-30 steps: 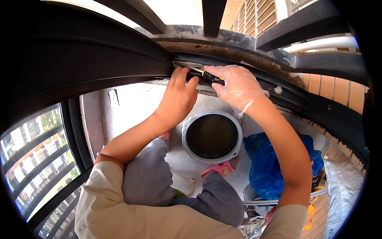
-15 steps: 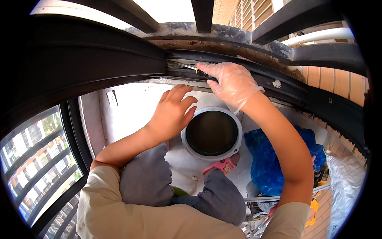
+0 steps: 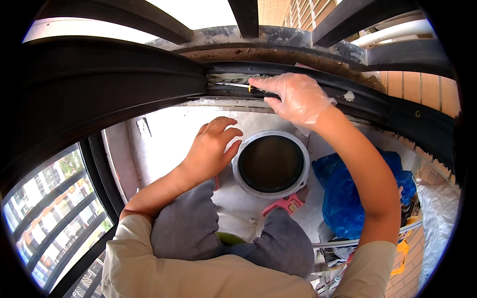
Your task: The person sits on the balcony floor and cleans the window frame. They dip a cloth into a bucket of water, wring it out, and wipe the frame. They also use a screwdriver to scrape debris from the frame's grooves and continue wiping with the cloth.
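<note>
My right hand (image 3: pixel 300 102), in a clear plastic glove, grips what looks like a screwdriver (image 3: pixel 232 85) with a dark handle, a yellow ring and a thin metal shaft. Its index finger stretches along the handle. The shaft lies in the black window track (image 3: pixel 365 94), pointing left to where the dark sash (image 3: pixel 124 79) meets it; the tip is hard to make out. Bare and holding nothing, my left hand (image 3: pixel 211 149) hovers with bent, parted fingers left of a white-rimmed bucket (image 3: pixel 271 164) of dark liquid.
Black bars (image 3: pixel 348 22) cross beyond the track. A pink-handled object (image 3: pixel 285 204) lies beside the bucket. To the right are a blue plastic bag (image 3: pixel 343 198) and a whitish sheet (image 3: pixel 437 223). A barred window (image 3: pixel 59 213) stands at the left.
My left hand has drawn slightly back from the sill. The screwdriver lies at a flatter angle in the track, still in my right hand. The whole view has shifted a little.
</note>
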`<action>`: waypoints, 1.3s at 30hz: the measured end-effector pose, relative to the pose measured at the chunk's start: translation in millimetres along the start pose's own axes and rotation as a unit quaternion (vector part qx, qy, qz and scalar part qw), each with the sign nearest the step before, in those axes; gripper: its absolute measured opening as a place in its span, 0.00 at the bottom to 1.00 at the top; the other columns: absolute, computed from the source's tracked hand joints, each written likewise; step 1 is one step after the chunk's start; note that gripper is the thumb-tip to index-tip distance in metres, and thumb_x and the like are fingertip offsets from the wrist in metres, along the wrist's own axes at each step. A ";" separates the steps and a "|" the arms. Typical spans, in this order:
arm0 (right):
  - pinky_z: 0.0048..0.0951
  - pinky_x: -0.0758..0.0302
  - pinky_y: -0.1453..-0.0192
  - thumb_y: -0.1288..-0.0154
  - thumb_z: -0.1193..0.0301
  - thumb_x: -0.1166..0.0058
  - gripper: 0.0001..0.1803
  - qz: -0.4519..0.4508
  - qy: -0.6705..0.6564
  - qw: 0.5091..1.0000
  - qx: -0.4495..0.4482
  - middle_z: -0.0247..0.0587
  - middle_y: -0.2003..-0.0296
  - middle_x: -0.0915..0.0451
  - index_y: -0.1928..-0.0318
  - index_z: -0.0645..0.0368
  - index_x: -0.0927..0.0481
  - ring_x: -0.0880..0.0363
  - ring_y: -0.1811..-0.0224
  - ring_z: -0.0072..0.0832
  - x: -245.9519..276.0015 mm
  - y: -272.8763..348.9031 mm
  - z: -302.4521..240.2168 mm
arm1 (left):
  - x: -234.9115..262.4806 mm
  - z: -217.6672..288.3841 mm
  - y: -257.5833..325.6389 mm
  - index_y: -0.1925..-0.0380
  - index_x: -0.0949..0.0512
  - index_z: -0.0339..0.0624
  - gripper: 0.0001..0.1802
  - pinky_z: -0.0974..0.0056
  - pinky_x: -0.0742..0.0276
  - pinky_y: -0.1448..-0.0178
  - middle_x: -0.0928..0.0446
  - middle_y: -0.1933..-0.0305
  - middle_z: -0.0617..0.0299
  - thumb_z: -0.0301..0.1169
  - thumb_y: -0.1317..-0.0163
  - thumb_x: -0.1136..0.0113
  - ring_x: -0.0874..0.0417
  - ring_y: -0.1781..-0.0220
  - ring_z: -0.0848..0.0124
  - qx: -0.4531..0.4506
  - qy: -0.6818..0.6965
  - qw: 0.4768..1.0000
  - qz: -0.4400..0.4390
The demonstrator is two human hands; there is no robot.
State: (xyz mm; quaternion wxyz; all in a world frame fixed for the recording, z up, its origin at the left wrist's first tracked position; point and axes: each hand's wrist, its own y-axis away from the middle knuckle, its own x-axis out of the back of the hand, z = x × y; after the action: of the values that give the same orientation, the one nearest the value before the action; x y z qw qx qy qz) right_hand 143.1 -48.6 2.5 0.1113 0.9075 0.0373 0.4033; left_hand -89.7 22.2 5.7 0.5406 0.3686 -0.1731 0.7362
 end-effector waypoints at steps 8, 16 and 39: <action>0.37 0.26 0.46 0.41 0.73 0.46 0.22 0.064 -0.073 0.995 0.019 0.47 0.51 0.21 0.44 0.50 0.23 0.22 0.51 0.44 -2.5 14.2 5.7 | 2.8 -7.8 8.0 0.65 0.21 0.38 0.10 0.58 0.24 0.52 0.23 0.54 0.51 0.22 0.49 0.37 0.21 0.55 0.55 -0.001 -0.014 1.000 0.005; 0.39 0.24 0.58 0.44 0.75 0.44 0.27 0.053 0.023 0.998 0.000 0.45 0.66 0.21 0.42 0.42 0.25 0.22 0.64 0.43 -17.8 13.5 1.0 | 4.1 -5.5 6.4 0.65 0.21 0.38 0.09 0.57 0.24 0.51 0.23 0.54 0.51 0.23 0.48 0.38 0.21 0.54 0.55 0.005 -0.010 1.000 -0.014; 0.38 0.22 0.64 0.32 0.61 0.53 0.24 0.002 0.252 0.962 0.102 0.44 0.65 0.23 0.36 0.32 0.34 0.20 0.65 0.39 8.1 -11.8 25.4 | 7.2 -8.8 10.5 0.66 0.22 0.37 0.07 0.57 0.24 0.50 0.21 0.57 0.50 0.24 0.45 0.38 0.20 0.54 0.53 0.022 0.019 0.998 -0.048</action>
State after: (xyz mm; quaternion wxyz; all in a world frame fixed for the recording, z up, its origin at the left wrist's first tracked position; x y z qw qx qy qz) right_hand 167.6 -40.2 -10.9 0.0046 0.7833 0.1027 0.6131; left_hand -103.5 29.0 6.7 0.5703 0.3744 -0.1282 0.7199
